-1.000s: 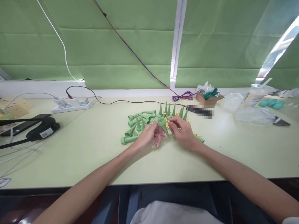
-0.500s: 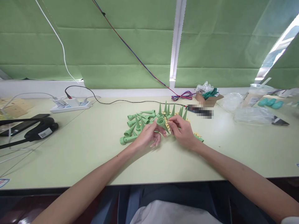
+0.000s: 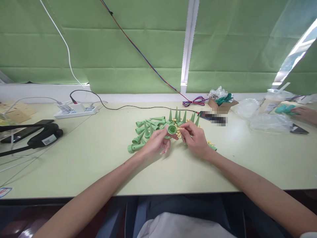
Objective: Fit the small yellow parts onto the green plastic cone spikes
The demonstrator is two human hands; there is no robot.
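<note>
Between the thumb and fingers of my left hand (image 3: 159,140) is a green plastic watering spike (image 3: 172,129), its round open end turned up toward me. My right hand (image 3: 194,136) pinches a small yellow plastic piece (image 3: 180,129) close to the spike's rim. Whether the two parts touch, I cannot tell. Several more green spikes (image 3: 147,130) lie and stand in a heap beyond and left of my hands. Small yellow pieces are scattered behind my right hand, which hides part of them.
A white power strip (image 3: 75,112) and a black strapped device (image 3: 44,135) are on the left. Toward the back right stand a cardboard box (image 3: 221,106) and a plastic cup (image 3: 269,100). Another person's hand (image 3: 305,114) touches teal objects (image 3: 284,109) at far right.
The spike in my left hand has tilted so its open end faces me more directly. A yellow piece now shows at my right fingertips. Another person's hand has appeared at far right.
</note>
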